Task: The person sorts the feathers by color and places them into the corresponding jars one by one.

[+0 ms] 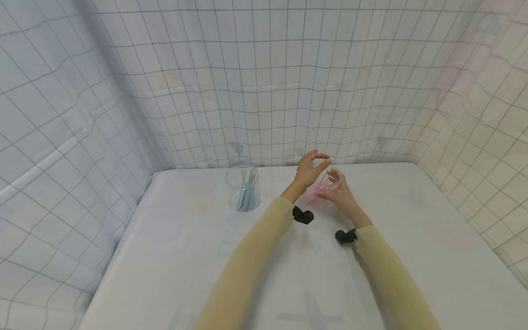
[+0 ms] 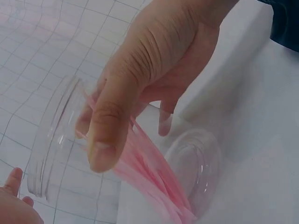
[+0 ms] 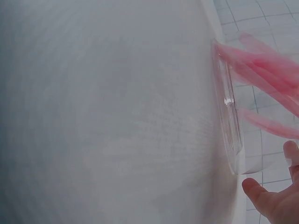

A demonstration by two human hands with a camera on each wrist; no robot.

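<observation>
A clear jar [image 2: 201, 158] with several thin pink strips [image 2: 149, 168] inside is gripped by my right hand [image 1: 343, 197]. The thumb crosses the near side, while other fingers show through the clear wall behind it. From the head view the jar leans a little to the right; I cannot tell whether its base touches the table. My left hand [image 1: 308, 173] hovers just above and left of the jar's mouth, fingers bent, a gap between thumb and forefinger. Nothing shows between them. Only a few left fingertips [image 2: 15, 179] enter the left wrist view.
A second clear jar [image 1: 232, 195] holding several blue strips [image 1: 246, 198] stands on the white table [image 1: 198, 256], left of the hands. White cloth with a grid [image 1: 264, 68] hangs behind the table and on both sides. Both wrists wear black straps [image 1: 303, 215].
</observation>
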